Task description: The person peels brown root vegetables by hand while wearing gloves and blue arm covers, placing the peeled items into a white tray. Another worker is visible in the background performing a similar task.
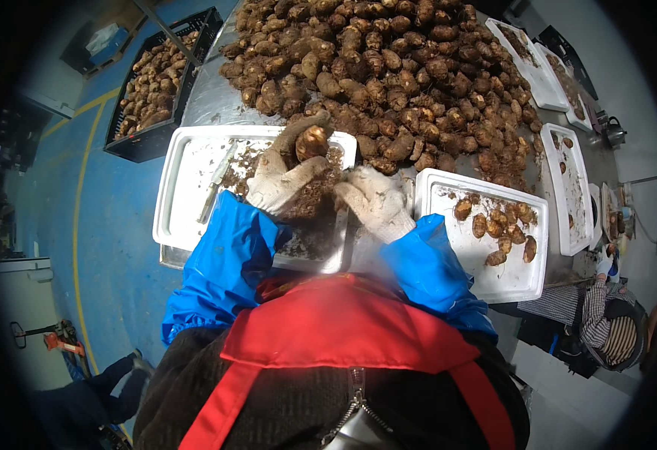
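My left hand (283, 169), in a dirty knit glove, grips a brown taro corm (311, 143) between thumb and fingers, over a white tray (179, 163) with soil crumbs in it. My right hand (372, 198), gloved too, is by that tray's right rim, its fingers curled; whether it holds something cannot be told. A knife (216, 183) lies in the tray left of my left hand. Beyond both hands a big heap of soil-covered taro corms (396, 79) covers much of the metal table (216, 95). To the right, a second white tray (458, 270) holds several corms.
A black crate (160, 135) full of corms stands at the left over the blue floor. More white trays (579, 225) line the table's right side. A co-worker (610, 320) is at the far right. Another person's legs (115, 388) show at lower left, near a red-and-black wheeled tool (61, 343).
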`<state>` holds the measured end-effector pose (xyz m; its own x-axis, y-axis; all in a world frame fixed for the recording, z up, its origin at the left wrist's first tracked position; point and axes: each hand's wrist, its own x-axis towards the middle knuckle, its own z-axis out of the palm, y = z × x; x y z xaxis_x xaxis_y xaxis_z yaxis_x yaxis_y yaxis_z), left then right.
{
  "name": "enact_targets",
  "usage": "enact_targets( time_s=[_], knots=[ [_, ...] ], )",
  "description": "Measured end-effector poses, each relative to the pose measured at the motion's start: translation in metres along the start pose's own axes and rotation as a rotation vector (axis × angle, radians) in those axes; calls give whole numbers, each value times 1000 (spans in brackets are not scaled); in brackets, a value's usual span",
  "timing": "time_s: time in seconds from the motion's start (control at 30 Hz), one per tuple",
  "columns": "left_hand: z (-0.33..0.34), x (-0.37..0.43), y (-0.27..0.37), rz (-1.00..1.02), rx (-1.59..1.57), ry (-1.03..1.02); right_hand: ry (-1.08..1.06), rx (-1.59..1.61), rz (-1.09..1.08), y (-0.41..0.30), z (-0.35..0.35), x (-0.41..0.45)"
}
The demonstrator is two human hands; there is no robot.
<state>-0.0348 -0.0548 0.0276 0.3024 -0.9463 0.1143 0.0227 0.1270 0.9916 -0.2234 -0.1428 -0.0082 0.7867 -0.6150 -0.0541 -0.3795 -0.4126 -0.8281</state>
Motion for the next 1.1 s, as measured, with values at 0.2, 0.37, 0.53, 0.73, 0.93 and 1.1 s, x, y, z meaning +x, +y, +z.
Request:
enact_targets(
  time_s=[0.2, 0.37, 0.53, 0.73, 0.93, 1.1],
  knots=[
    [10, -11, 8, 31, -50, 25, 220, 583, -181, -47, -38, 5],
    [21, -11, 4, -48, -60, 71, 294, 551, -143, -62, -34, 4],
    [18, -15, 6, -171, -268, 107, 284, -290, -80, -19, -10, 12],
    [8, -6, -16, -226, -491, -8, 255, 630, -220, -18, -37, 15],
    [27, -13, 19, -287, -272, 59, 259, 730, -234, -55, -47, 12],
    [15, -11, -10, -308, -237, -31, 396, 61, -254, -32, -36, 27]
  ],
)
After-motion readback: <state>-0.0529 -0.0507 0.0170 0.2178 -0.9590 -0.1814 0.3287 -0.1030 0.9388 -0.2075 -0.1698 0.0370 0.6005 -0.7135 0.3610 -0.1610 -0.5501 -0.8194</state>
